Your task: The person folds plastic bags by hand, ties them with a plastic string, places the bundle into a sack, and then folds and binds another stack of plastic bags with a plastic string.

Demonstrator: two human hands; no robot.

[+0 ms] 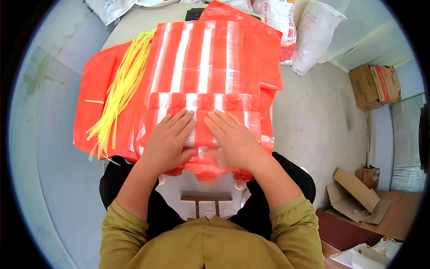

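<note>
Right hand [237, 140], thumb side blurred, on striped red plastic sheeting [193, 67]

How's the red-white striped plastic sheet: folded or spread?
Partly folded: the sheet lies flat beyond a flap under left hand and right hand.

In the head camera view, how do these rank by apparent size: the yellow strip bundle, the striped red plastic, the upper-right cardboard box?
1. Striped red plastic
2. Yellow strip bundle
3. Cardboard box; it stands farther away, so its true rank is unsure.
</note>
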